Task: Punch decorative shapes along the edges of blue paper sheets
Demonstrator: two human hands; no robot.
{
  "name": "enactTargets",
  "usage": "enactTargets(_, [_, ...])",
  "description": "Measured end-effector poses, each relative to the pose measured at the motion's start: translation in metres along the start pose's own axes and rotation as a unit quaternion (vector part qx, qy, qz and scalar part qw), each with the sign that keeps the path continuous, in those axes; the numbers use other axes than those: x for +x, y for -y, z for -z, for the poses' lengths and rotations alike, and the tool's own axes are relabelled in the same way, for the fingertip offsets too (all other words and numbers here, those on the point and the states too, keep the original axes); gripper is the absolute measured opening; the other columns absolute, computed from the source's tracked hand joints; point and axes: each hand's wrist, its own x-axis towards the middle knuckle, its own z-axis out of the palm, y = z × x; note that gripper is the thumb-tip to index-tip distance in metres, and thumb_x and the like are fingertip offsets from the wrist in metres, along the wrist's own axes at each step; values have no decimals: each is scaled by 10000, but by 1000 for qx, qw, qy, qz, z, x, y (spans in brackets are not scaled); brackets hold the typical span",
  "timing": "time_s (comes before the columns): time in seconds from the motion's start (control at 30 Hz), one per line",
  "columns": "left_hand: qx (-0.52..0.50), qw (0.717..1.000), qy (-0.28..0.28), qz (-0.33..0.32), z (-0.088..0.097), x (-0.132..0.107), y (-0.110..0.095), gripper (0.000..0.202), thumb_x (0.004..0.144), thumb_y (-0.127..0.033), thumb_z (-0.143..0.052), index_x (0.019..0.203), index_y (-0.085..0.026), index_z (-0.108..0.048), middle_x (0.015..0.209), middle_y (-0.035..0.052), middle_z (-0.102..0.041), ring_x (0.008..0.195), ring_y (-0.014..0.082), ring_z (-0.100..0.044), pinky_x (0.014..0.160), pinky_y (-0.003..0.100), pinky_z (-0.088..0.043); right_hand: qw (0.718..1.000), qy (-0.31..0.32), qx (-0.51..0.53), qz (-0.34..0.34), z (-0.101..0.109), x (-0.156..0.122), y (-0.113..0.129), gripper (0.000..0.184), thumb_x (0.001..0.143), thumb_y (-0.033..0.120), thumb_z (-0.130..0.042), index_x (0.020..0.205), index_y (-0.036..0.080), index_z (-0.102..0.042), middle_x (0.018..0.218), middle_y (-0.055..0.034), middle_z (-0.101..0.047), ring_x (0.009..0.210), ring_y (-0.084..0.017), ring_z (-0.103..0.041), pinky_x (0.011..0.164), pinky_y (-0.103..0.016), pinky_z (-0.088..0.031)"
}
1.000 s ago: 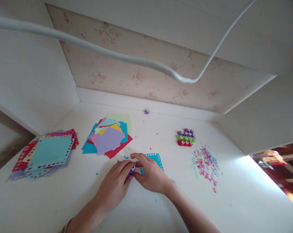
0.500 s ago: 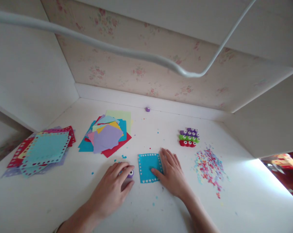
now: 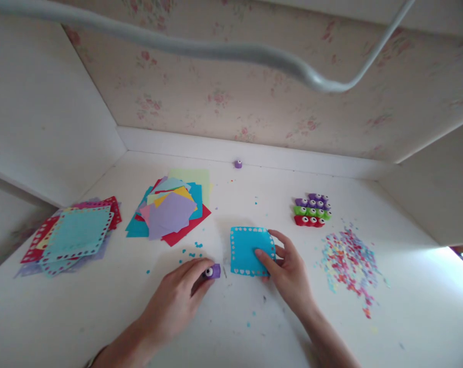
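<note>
My left hand [image 3: 177, 297] rests on the white desk with its fingers closed round a small purple paper punch [image 3: 212, 271]. My right hand [image 3: 288, 271] pinches the right edge of a turquoise paper square [image 3: 248, 244] whose border is punched with little heart holes. The square lies flat, just right of the punch. Small turquoise scraps [image 3: 193, 251] lie beside the punch.
A loose stack of coloured paper squares [image 3: 172, 209] lies at the back left. Punched squares [image 3: 72, 235] are piled at the far left. A block of purple, green and red punches [image 3: 311, 209] and a confetti heap [image 3: 350, 260] sit right. One purple punch [image 3: 238, 164] stands by the back wall.
My hands came apart from over the punch. The right hand drew the turquoise square out to the right and now pinches its edge; the left hand stays on the purple punch.
</note>
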Motion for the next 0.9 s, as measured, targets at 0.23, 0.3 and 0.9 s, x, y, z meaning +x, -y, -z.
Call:
enactTargets(0.23, [-6,1000,2,12,-1,-2,2,237,978,-254,-577,1215,-253,-582,1127,28,-722,988,180,-708,878,295,-587,998,64,9,-26,-8,-6,2,706,777,534,-758,1327,250,-419,957,-53,-732,470,-138,-634,392,-252,-536])
enactTargets(0.3, [-7,1000,5,12,-1,-1,2,233,977,-248,-578,1209,-255,-586,1128,23,-722,991,176,-708,879,289,-587,997,76,4,-30,-9,-7,1,696,788,538,-747,1329,256,-411,968,-50,-730,471,-137,-637,398,-254,-540])
enactTargets(0.9, [11,1000,-13,-20,0,2,0,209,987,-259,-564,1187,-232,-619,1114,40,-727,1010,182,-702,912,305,-588,998,61,-10,-16,-12,-8,-2,684,792,542,-741,1324,256,-421,979,-50,-722,470,-136,-633,392,-260,-550])
